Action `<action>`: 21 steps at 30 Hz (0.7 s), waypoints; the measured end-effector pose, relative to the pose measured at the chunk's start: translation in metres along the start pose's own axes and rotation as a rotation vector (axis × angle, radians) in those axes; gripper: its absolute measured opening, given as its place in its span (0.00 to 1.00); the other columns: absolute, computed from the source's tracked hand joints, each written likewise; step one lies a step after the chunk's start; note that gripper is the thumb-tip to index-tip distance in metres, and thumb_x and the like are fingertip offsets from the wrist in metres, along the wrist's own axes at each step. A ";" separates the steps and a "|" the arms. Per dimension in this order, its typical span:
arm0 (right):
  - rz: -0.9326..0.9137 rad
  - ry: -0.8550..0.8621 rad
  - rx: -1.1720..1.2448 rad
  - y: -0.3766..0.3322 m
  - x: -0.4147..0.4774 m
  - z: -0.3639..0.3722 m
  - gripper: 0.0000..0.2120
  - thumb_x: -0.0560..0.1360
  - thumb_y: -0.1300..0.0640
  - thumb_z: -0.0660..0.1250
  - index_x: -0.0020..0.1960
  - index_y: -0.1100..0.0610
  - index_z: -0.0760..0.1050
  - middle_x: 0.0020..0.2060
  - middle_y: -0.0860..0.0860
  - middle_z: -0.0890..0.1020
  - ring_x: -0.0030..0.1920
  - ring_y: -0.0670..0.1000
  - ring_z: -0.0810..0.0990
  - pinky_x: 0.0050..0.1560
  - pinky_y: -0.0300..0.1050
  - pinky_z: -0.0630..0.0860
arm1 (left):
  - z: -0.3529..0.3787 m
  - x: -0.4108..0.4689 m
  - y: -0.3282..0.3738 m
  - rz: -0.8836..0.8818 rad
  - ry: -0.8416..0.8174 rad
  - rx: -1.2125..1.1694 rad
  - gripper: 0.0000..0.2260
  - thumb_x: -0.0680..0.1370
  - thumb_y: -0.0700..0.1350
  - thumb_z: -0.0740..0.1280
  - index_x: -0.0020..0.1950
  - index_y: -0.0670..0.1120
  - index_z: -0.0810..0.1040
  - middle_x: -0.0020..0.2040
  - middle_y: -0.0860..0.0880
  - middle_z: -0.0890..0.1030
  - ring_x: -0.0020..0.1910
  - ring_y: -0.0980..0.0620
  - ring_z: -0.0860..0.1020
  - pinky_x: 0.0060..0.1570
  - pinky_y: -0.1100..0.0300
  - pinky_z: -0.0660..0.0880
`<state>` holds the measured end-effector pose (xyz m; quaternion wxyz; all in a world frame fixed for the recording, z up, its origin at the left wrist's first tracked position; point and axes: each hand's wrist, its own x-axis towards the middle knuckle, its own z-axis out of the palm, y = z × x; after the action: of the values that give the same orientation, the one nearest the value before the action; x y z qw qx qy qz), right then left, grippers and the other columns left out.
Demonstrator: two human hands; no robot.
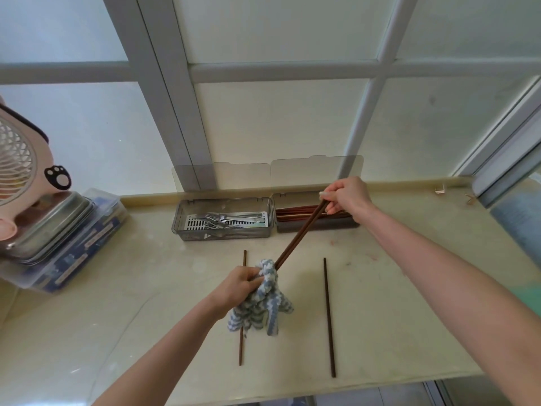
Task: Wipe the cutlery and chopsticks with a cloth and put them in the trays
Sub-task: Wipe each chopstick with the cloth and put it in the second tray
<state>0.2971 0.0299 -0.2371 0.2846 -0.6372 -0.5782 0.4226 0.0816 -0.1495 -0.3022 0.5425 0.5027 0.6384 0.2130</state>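
head view: fingers of the right hand (pixel 345 197) pinch the top of a chopstick pair (pixel 298 235); its long axis slants down-left into the cloth (pixel 263 300) clenched round its tips by the left hand (pixel 240 284). the chopstick tray (pixel 328 225) sits just beneath the right hand, the nearer one.

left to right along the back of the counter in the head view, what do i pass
fan → stacked boxes → tray with forks → tray with chopsticks
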 end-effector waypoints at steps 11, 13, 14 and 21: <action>0.112 0.018 0.240 0.020 0.006 -0.006 0.02 0.75 0.66 0.68 0.44 0.65 0.76 0.38 0.58 0.82 0.28 0.52 0.82 0.32 0.41 0.81 | -0.032 0.011 0.010 -0.023 0.294 -0.184 0.11 0.81 0.41 0.58 0.47 0.37 0.78 0.41 0.43 0.80 0.42 0.47 0.78 0.41 0.59 0.73; 0.101 0.007 0.251 0.028 0.006 -0.005 0.02 0.75 0.66 0.68 0.43 0.64 0.77 0.37 0.59 0.82 0.30 0.53 0.83 0.35 0.43 0.82 | -0.031 0.014 0.015 -0.019 0.379 -0.231 0.10 0.81 0.40 0.57 0.48 0.39 0.77 0.40 0.45 0.79 0.42 0.48 0.78 0.37 0.60 0.73; 0.078 -0.009 0.253 0.031 0.006 -0.005 0.02 0.75 0.66 0.68 0.43 0.64 0.77 0.36 0.60 0.82 0.31 0.54 0.83 0.37 0.44 0.83 | -0.030 0.015 0.017 -0.018 0.415 -0.238 0.10 0.81 0.39 0.57 0.48 0.39 0.77 0.39 0.46 0.78 0.41 0.49 0.77 0.36 0.61 0.73; 0.132 0.134 0.289 0.043 0.022 -0.024 0.05 0.73 0.69 0.69 0.40 0.62 0.77 0.35 0.61 0.81 0.27 0.52 0.83 0.33 0.40 0.81 | -0.026 0.019 0.021 -0.067 0.427 -0.285 0.10 0.81 0.39 0.58 0.46 0.41 0.78 0.38 0.46 0.79 0.38 0.52 0.77 0.36 0.61 0.72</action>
<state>0.3388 0.0468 -0.2669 0.3827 -0.6530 -0.4482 0.4757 0.0685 -0.1174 -0.2863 0.4675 0.3434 0.7184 0.3839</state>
